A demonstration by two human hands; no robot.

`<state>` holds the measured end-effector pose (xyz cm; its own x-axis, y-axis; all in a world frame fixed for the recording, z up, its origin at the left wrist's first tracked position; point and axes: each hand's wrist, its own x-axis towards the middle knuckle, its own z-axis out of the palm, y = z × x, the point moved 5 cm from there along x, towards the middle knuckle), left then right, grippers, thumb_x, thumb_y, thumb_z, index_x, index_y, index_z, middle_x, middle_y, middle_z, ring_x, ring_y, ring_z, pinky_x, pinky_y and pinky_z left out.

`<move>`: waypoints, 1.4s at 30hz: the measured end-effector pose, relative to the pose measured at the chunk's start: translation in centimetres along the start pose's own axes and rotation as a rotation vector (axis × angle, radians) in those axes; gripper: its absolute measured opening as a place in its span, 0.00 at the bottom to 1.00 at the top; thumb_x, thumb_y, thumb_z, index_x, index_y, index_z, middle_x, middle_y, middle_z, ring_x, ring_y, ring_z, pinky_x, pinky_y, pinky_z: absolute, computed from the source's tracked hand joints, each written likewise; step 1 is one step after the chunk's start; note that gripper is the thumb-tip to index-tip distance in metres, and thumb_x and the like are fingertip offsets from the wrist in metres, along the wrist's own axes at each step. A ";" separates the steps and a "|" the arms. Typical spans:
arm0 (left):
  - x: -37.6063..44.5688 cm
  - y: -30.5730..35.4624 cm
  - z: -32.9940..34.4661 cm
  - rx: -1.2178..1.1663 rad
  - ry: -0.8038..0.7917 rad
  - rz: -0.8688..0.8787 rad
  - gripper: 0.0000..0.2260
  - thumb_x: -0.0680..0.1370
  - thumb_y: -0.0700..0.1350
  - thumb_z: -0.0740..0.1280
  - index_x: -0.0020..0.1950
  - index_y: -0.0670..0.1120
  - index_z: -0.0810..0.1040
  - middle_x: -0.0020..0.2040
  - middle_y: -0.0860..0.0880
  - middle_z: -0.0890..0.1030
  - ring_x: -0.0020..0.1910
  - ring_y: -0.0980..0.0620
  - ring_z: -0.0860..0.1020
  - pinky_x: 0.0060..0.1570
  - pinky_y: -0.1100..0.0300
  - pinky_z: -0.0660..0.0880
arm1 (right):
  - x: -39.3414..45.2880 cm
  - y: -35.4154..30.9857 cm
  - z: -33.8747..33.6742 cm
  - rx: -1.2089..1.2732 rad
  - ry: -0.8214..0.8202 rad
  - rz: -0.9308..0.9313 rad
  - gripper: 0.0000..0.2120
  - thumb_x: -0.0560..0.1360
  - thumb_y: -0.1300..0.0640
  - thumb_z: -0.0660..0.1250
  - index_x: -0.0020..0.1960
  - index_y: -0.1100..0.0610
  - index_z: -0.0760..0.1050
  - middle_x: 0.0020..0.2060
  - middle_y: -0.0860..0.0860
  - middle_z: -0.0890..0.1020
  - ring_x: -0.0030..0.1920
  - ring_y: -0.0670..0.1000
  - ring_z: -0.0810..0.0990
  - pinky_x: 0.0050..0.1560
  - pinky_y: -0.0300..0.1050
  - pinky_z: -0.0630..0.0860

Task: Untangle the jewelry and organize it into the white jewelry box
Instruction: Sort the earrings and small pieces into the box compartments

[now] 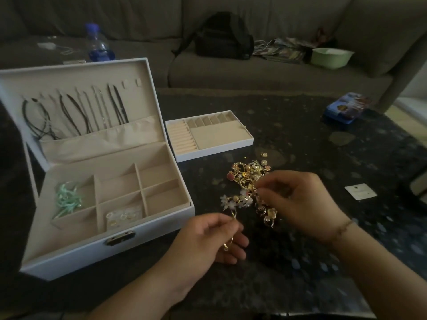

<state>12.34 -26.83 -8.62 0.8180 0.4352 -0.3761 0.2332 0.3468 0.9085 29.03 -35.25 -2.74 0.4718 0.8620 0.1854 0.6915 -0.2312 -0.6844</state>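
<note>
Your left hand (208, 236) pinches a gold hoop earring (231, 236); your right hand (298, 202) pinches into the tangled jewelry pile (249, 179) on the table (323, 250), just right of the open white jewelry box (111, 257). Draw the hoop away slowly; steady the pile; do not tug snagged hooks.

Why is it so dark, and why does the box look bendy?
Head view: the room is dim, so the sofa and table look murky; the wide lens curves the white jewelry box near the edge; the water bottle is blurry.
</note>
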 end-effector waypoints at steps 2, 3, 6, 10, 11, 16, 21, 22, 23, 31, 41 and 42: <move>-0.1 -0.1 -0.2 -0.087 0.000 -0.037 0.13 0.74 0.49 0.67 0.51 0.40 0.81 0.44 0.42 0.84 0.39 0.48 0.82 0.41 0.56 0.78 | 0.7 0.7 1.2 -0.304 -0.101 0.004 0.07 0.74 0.50 0.69 0.51 0.41 0.80 0.43 0.39 0.78 0.44 0.38 0.77 0.48 0.36 0.78; -0.1 -0.1 -0.3 -0.121 0.007 -0.050 0.14 0.74 0.49 0.67 0.51 0.39 0.81 0.43 0.42 0.84 0.38 0.48 0.81 0.40 0.57 0.78 | 0.9 0.9 1.9 -0.389 -0.166 0.001 0.06 0.75 0.48 0.68 0.51 0.40 0.79 0.44 0.38 0.77 0.45 0.38 0.75 0.50 0.38 0.78; 0.1 0.1 -0.8 -0.154 0.036 -0.062 0.16 0.73 0.52 0.67 0.50 0.39 0.80 0.43 0.41 0.85 0.36 0.49 0.81 0.38 0.58 0.78 | 1.2 1.2 3.0 -0.454 -0.307 0.059 0.03 0.75 0.44 0.68 0.47 0.42 0.78 0.44 0.39 0.75 0.46 0.38 0.75 0.49 0.39 0.78; 0.4 0.0 -1.2 -0.218 0.038 -0.060 0.14 0.74 0.50 0.67 0.49 0.40 0.81 0.45 0.40 0.85 0.38 0.49 0.82 0.39 0.59 0.79 | 1.2 1.0 2.8 -0.481 -0.276 0.041 0.07 0.75 0.42 0.67 0.52 0.40 0.75 0.45 0.38 0.74 0.45 0.39 0.74 0.48 0.38 0.77; 0.4 -0.1 -1.2 -0.237 0.032 -0.060 0.14 0.74 0.49 0.67 0.50 0.39 0.81 0.45 0.40 0.85 0.39 0.49 0.82 0.40 0.59 0.79 | 1.3 1.0 2.7 -0.456 -0.239 0.038 0.10 0.74 0.41 0.67 0.55 0.39 0.75 0.46 0.38 0.74 0.46 0.39 0.74 0.48 0.39 0.77; 0.5 0.3 -1.0 -0.269 -0.002 -0.018 0.11 0.73 0.44 0.67 0.51 0.40 0.82 0.50 0.41 0.85 0.42 0.49 0.83 0.45 0.57 0.79 | 1.6 1.1 3.5 -0.477 -0.202 -0.044 0.11 0.75 0.41 0.65 0.57 0.39 0.77 0.49 0.38 0.74 0.51 0.41 0.74 0.50 0.43 0.78; 0.6 0.3 -1.0 -0.276 -0.007 -0.026 0.15 0.72 0.43 0.66 0.55 0.39 0.81 0.53 0.41 0.85 0.47 0.48 0.83 0.50 0.55 0.79 | 1.4 0.8 2.5 -0.467 -0.257 -0.092 0.07 0.76 0.50 0.68 0.52 0.41 0.80 0.47 0.38 0.78 0.47 0.38 0.76 0.50 0.40 0.79; 0.6 0.3 -1.0 -0.288 -0.007 -0.036 0.16 0.71 0.44 0.66 0.56 0.38 0.80 0.53 0.40 0.85 0.47 0.47 0.83 0.50 0.55 0.78 | 1.2 0.7 2.3 -0.437 -0.300 -0.093 0.09 0.76 0.53 0.69 0.53 0.41 0.80 0.46 0.38 0.78 0.46 0.37 0.76 0.50 0.37 0.78; 0.6 0.3 -1.0 -0.296 -0.006 -0.044 0.17 0.71 0.44 0.66 0.57 0.38 0.80 0.53 0.40 0.85 0.47 0.47 0.83 0.51 0.54 0.78 | 0.9 0.6 2.3 -0.411 -0.346 -0.088 0.10 0.76 0.55 0.69 0.53 0.42 0.80 0.46 0.38 0.79 0.46 0.37 0.77 0.50 0.34 0.77; 0.7 0.1 -1.4 -0.252 -0.013 -0.041 0.11 0.73 0.46 0.67 0.51 0.41 0.81 0.48 0.41 0.85 0.47 0.47 0.83 0.50 0.54 0.77 | -0.7 0.5 -0.2 0.168 -0.281 0.227 0.07 0.75 0.69 0.67 0.46 0.59 0.80 0.38 0.52 0.86 0.41 0.48 0.85 0.45 0.39 0.81; 0.8 0.1 -1.2 -0.177 -0.027 -0.009 0.07 0.74 0.45 0.68 0.47 0.43 0.81 0.47 0.41 0.84 0.47 0.45 0.83 0.48 0.55 0.78 | -1.2 1.3 -1.1 0.256 -0.371 0.365 0.04 0.75 0.70 0.67 0.47 0.63 0.78 0.39 0.57 0.85 0.41 0.54 0.86 0.42 0.41 0.81; 0.8 0.1 -1.2 -0.167 -0.025 -0.004 0.06 0.75 0.44 0.67 0.47 0.43 0.81 0.47 0.41 0.85 0.47 0.45 0.83 0.48 0.55 0.78 | -1.1 1.5 -1.4 0.220 -0.349 0.376 0.05 0.75 0.70 0.66 0.47 0.62 0.79 0.38 0.56 0.85 0.40 0.53 0.86 0.40 0.39 0.81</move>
<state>12.41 -25.45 -9.03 0.8306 0.4133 -0.3732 0.1475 0.4830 0.8631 30.30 -37.19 -3.02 0.4286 0.8453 -0.3192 0.3620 -0.4843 -0.7965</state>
